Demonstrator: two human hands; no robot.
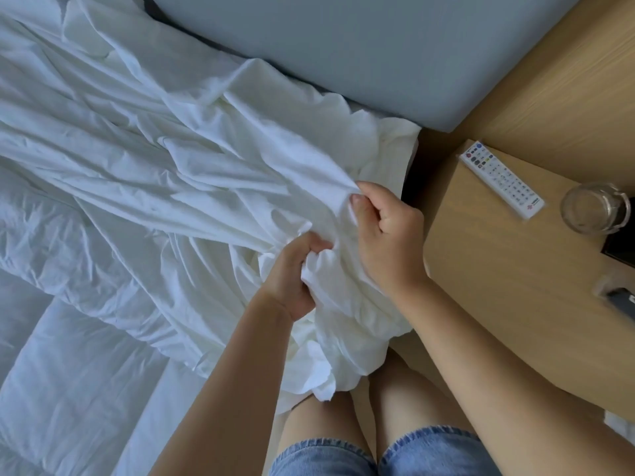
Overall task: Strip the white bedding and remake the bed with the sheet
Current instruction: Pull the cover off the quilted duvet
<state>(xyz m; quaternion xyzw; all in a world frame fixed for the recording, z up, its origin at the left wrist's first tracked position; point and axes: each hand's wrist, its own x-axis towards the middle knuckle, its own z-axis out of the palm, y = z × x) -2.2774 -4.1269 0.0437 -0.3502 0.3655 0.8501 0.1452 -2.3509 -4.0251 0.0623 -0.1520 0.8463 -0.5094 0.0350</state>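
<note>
At the far left a quilted duvet (pixel 51 338) lies on the bed. Over it, and across the middle, the white sheet (pixel 171 149) runs in long creases toward the near corner by the grey headboard (pixel 343 46). There it is bunched, and its loose end hangs down in front of the person's knees.

The left hand (pixel 292 273) has its fingers curled round a thick bunch of the sheet. Just beside it, the right hand (pixel 388 235) pinches a fold between thumb and fingers. Both hands are clamped on the cloth, close together.

The step looks like finding an edge or corner to spread the sheet from. To do that well, I would walk the hands along the hem rather than haul on the bunch, then move them apart so the cloth opens flat. It also helps to lift the hanging end clear of the floor and keep the pull away from the bench.

At the right, the wooden bench (pixel 498 286) carries a white remote (pixel 501 180). Near it stands a clear glass (pixel 594 207), the only container in view. It looks empty, though its bottom is too blurred to be sure.
</note>
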